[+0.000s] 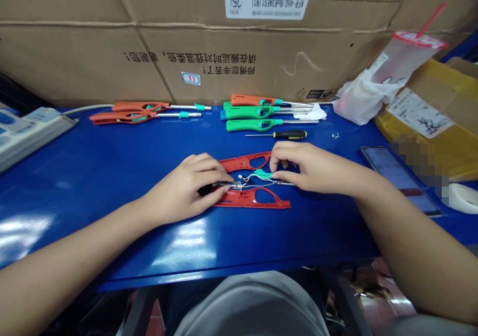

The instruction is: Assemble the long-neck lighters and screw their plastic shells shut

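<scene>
While pinned flat on the glossy blue bench (112,176), two red plastic lighter-shell halves (257,197) lying split open at centre; left hand (186,189) pressing the metal tube end, right hand (309,167) at three o'clock pinching the teal trigger piece (263,174), keeping wiring exposed. Yellow-handled screwdriver (289,135) parked at twelve o'clock, within reach.

A shiny blue table (93,176) fills the near space. Big brown cardboard boxes (149,42) stand like a wall behind it.
</scene>
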Motion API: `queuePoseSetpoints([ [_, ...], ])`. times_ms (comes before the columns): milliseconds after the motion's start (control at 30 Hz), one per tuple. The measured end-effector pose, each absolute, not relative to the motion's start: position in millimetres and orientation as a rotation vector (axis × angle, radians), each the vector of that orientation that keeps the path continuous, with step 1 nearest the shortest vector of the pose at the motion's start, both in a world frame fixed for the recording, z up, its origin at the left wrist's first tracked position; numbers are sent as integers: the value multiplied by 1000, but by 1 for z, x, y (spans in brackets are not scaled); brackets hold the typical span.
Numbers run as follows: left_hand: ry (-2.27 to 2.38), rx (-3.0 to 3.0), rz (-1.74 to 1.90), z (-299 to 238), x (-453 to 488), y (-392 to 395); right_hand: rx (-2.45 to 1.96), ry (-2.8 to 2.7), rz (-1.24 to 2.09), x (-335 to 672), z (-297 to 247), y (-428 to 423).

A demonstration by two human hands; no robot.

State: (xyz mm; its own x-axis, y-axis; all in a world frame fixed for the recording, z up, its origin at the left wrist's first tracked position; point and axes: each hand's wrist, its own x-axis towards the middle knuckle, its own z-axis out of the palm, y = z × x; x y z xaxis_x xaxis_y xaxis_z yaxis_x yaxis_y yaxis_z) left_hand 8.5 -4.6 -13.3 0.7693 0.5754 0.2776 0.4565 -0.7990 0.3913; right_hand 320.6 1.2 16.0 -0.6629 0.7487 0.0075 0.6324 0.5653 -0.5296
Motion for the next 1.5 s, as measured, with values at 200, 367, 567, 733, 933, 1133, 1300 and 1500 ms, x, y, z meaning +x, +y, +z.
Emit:
queuePoseSetpoints([
  [200,805,2675,574,-13,9,-4,-1282,-2622,582,330,19,3],
  [367,826,2610,648,-10,14,-4,-1216,-2599,557,331,20,4],
  [567,847,2646,525,1,35,-1,-1395,-2820,366,316,34,-9],
  [733,857,2695,363,8,54,7,-1474,-2949,132,295,38,-16],
  [933,697,2800,445,9,58,7,-1475,-2860,177,308,38,-22],
  [1133,635,3009,571,4,50,-7,-1397,-2730,623,328,42,-18],
  [1300,553,2785,692,0,41,-21,-1250,-2733,933,329,37,-11],
  [1500,606,2501,878,-2,36,-27,-1230,-2714,1040,328,35,-12],
])
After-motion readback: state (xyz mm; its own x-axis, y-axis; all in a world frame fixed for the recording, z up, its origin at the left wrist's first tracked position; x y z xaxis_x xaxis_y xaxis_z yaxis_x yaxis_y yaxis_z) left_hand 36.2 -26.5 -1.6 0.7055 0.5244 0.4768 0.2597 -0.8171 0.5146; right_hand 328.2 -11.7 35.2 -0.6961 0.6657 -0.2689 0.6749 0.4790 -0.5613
